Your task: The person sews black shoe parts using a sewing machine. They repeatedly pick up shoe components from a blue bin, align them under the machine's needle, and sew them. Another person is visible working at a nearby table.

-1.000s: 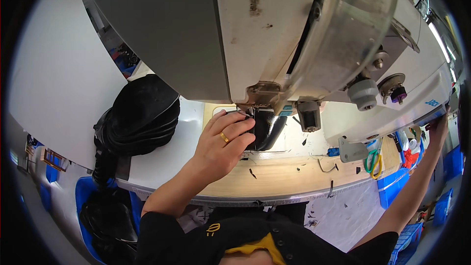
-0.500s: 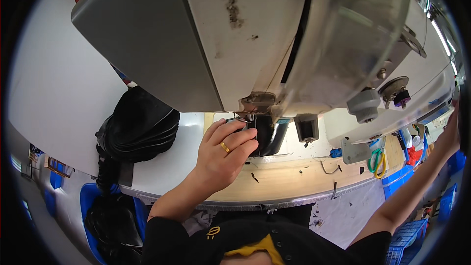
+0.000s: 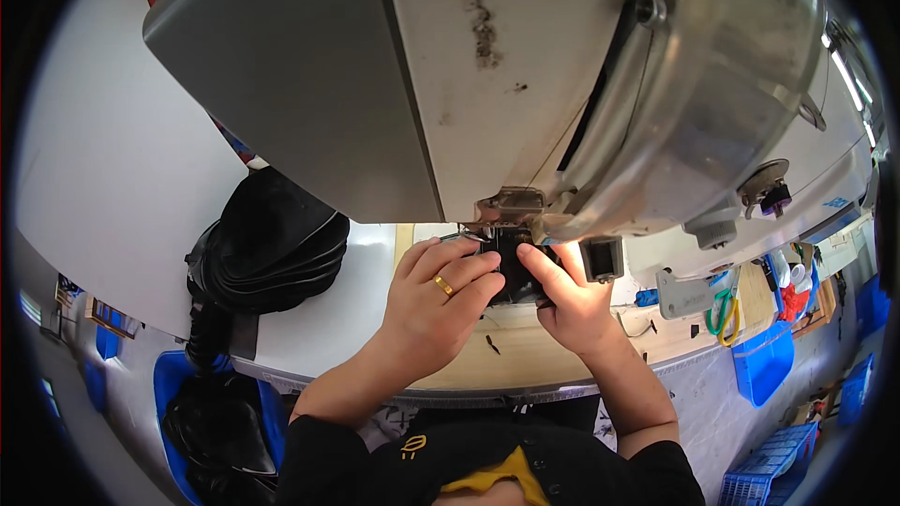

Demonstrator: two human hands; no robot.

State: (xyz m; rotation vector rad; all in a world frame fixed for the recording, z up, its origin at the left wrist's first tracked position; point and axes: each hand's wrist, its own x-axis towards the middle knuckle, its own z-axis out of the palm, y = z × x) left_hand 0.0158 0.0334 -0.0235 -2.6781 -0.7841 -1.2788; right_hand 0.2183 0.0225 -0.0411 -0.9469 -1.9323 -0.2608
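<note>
A black, glossy, leather-like piece (image 3: pixel 511 272) lies under the head of a sewing machine (image 3: pixel 525 112). My left hand (image 3: pixel 439 300), with a gold ring, has its bent fingers closed on the piece's left side, close to the needle area (image 3: pixel 506 211). A thin metallic part shows by those fingertips; whether the hand holds it is unclear. From the right, my right hand (image 3: pixel 577 305) grips the piece, one fingertip pressing its top. The fingers' undersides and the piece's far end are hidden.
A stack of black pieces (image 3: pixel 272 244) lies on the table at left, above a blue bin (image 3: pixel 173 412) holding more. Green-and-yellow-handled scissors (image 3: pixel 724 314) hang at right, near a blue tray (image 3: pixel 764 365). Black scraps lie on the wooden table edge (image 3: pixel 525 356).
My right hand has come from the machine's far right side to the black piece. The left hand stays on it, and the view has shifted slightly.
</note>
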